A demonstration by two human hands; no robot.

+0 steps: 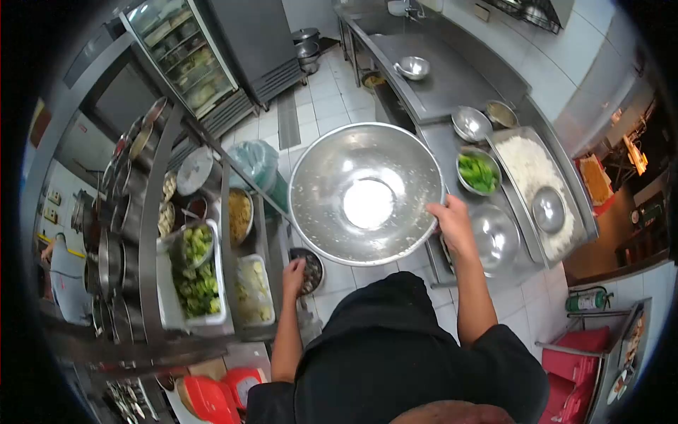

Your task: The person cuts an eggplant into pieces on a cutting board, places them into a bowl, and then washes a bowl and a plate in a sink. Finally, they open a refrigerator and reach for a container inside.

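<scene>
Between a steel counter (441, 67) and a storage rack (157, 233), above a white tiled floor: one large metal bowl (332, 184), wide and shallow, held up in the air with its open side facing the camera; small pale flecks on the inner wall, a bright reflection at the bottom.

Right hand (454, 220): fingers clamped on the rim of the large metal bowl, at its lower right side in the view.

Left hand (294, 277): lower, at the near edge of a dark bowl (321, 275) with dark pieces inside; fingers bent close together, though whether they grip the rim cannot be told.

Rack side: one white tub (220, 309) of broccoli (200, 290); beside it, one smaller tub (270, 318) with pale green pieces; one round container of yellowish food (240, 214); one bin with a translucent bag (253, 164); stacked pans (109, 268).

Counter side: one steel bowl of bright green vegetables (478, 172); one tray of white, powdery-looking food (526, 159), a small metal bowl (548, 209) resting in it; one wide metal bowl (496, 240) just beside the tray.

Far left: a co-worker (67, 283), partly visible behind the rack. Lower right: one green fire extinguisher (587, 302).
</scene>
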